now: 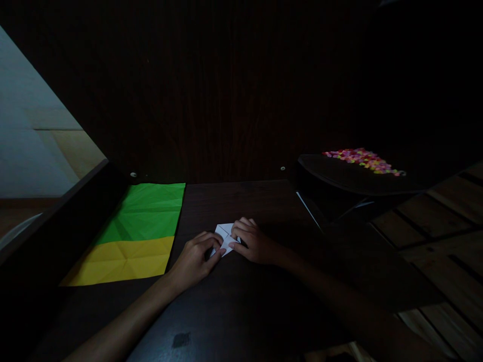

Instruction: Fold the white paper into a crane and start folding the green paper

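Observation:
A small piece of folded white paper (223, 231) lies on the dark wooden surface between my hands, with crease lines and flaps showing on its top. My left hand (198, 254) grips its lower left part, thumb and fingers curled at the edge. On the right side, my right hand (251, 241) has its fingers bent over the paper and its thumb close to the middle. Parts of the paper are hidden under the fingers of both hands.
Left of my hands lie creased sheets, a green one (147, 211) and a yellow one (124, 259). At the right, a dark bag-like item (332, 176) bears many small colourful pieces (366, 160). A dark wooden panel (226, 100) rises behind the surface. Slatted wood (445, 251) shows at far right.

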`<control>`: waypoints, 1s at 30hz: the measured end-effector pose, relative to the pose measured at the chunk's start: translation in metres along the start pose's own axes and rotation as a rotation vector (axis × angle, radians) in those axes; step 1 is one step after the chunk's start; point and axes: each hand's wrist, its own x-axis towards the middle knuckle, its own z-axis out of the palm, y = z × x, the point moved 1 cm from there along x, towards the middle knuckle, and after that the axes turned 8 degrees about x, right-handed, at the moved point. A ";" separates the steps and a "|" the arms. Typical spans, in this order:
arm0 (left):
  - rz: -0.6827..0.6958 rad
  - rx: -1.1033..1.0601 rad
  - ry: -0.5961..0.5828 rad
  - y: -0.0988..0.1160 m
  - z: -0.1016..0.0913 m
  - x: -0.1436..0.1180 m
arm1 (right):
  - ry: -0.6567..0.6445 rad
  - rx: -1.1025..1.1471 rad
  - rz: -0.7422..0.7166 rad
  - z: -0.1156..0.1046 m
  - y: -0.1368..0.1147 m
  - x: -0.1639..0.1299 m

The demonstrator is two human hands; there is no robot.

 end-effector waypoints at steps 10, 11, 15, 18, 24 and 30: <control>-0.011 -0.007 0.026 -0.002 0.004 -0.002 | 0.020 0.014 0.016 0.002 0.001 0.000; -0.014 -0.002 0.032 -0.003 0.005 -0.003 | 0.018 0.019 0.020 0.002 0.002 0.000; -0.048 0.024 0.042 -0.005 0.009 -0.002 | -0.017 0.033 0.021 0.000 0.002 0.002; -0.110 0.006 0.032 -0.005 0.009 0.000 | -0.022 0.036 0.033 -0.001 0.002 0.003; -0.123 -0.029 -0.003 -0.004 0.008 0.003 | -0.016 0.078 0.055 -0.001 0.002 0.003; -0.071 -0.040 -0.036 -0.005 0.007 0.004 | 0.050 0.203 0.101 -0.004 0.001 0.003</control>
